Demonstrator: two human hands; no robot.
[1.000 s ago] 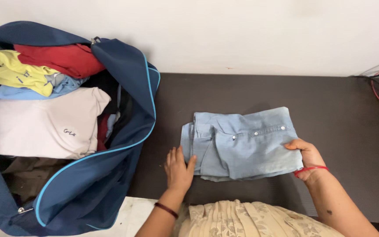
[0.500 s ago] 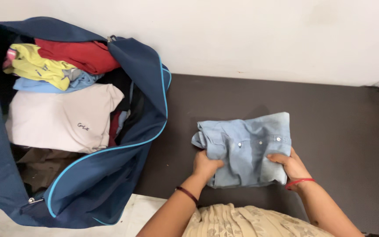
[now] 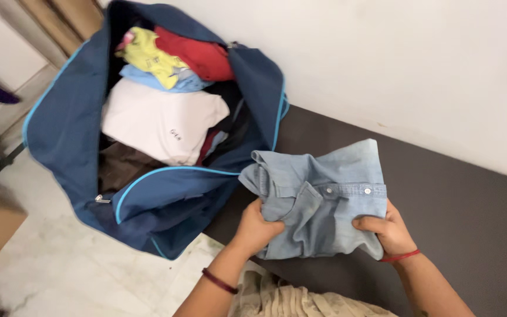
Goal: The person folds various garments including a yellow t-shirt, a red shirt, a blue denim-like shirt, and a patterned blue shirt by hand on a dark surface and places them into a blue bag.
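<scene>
Both hands were clamped on the folded denim shirt (image 3: 318,199): the left hand (image 3: 257,226) bunched its lower left edge in a closed fist, and the right hand (image 3: 386,230) pinched its lower right corner, thumb on top. A second earlier the shirt had lain flat on the dark tabletop (image 3: 470,211), with the left palm resting open beside it and the right hand at its far edge; half a second earlier both hands had closed on it. Now the bundle was gathered up and appeared lifted off the surface, its collar end drooping at 9 o'clock toward the open navy duffel bag (image 3: 165,199), which lay just beside it. The view had swung left as well, so the bag sat at 10 o'clock of the shirt and more of the pale tiled floor (image 3: 71,264) showed. Inside the bag lay a white folded shirt (image 3: 159,120), with a yellow garment (image 3: 148,56), a red garment (image 3: 200,56) and a light blue one (image 3: 174,82) stacked at 12 o'clock of it. The shirt looked to be in transit rather than at rest.
</scene>
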